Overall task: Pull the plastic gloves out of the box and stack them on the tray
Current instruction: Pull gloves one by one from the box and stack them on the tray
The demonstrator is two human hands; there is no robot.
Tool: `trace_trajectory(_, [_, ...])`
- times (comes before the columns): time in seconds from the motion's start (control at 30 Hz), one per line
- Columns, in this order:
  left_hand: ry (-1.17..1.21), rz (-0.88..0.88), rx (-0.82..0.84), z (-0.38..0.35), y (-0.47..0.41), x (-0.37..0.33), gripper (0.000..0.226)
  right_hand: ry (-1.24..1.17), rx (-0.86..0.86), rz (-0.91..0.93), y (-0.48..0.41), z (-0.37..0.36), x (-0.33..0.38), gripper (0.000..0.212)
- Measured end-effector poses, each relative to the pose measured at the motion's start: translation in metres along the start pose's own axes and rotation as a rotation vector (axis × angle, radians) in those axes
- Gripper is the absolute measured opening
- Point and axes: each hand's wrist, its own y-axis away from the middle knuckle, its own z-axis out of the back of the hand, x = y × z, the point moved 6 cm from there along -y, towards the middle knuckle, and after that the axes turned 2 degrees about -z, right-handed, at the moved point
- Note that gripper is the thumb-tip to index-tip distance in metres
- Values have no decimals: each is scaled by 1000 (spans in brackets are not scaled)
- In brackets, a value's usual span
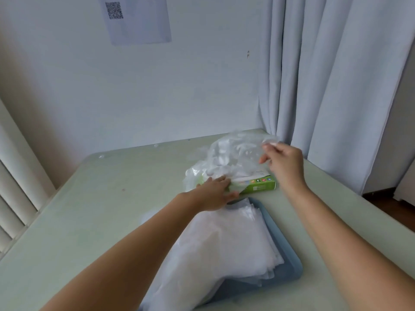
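box (258, 186) lay beyond tray (289, 268) | left hand (213, 194) pressed box | right hand (283, 162) pinched glove (235, 153) above box | glove stack (224, 243) on tray

A pale green worktop (101, 209) fills the near scene and runs back to a white wall (190, 86), where a sheet of paper (143, 25) printed with a QR code (114, 10) hangs at the far left. Light grey curtains (336, 86) fall in folds on the right, with brown floor (390, 206) below them. Along the left edge stand pale slats (13, 198), possibly a blind.
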Motion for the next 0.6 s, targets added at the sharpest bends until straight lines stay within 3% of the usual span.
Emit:
trace_trajectory(0.1, [105,-13,-31,0,-6,3,52,-214,20,34,-3,13,32,18])
trace_trajectory(0.2, [349,21,-216,18,0,1,39,-273,203,94,3,9,61,17])
trace_trajectory(0.27, [735,39,-394,35,10,4,31,-282,308,122,11,3,73,18])
trace_trajectory(0.3, [1030,16,-402,39,14,5,33,-280,343,143,15,1,79,17])
trace_trajectory(0.37, [1660,-79,-212,41,21,-3,49,-288,404,175,24,-2,88,16])
trace_trajectory(0.43, [2060,-249,-72,47,37,-5,73,-264,498,204,35,-2,96,18])
trace_trajectory(0.53, [2088,-583,118,60,64,-2,99,-139,626,234,51,0,101,26])
trace_trajectory(0.6, [2092,-677,248,65,80,4,117,-86,665,213,59,5,98,37])
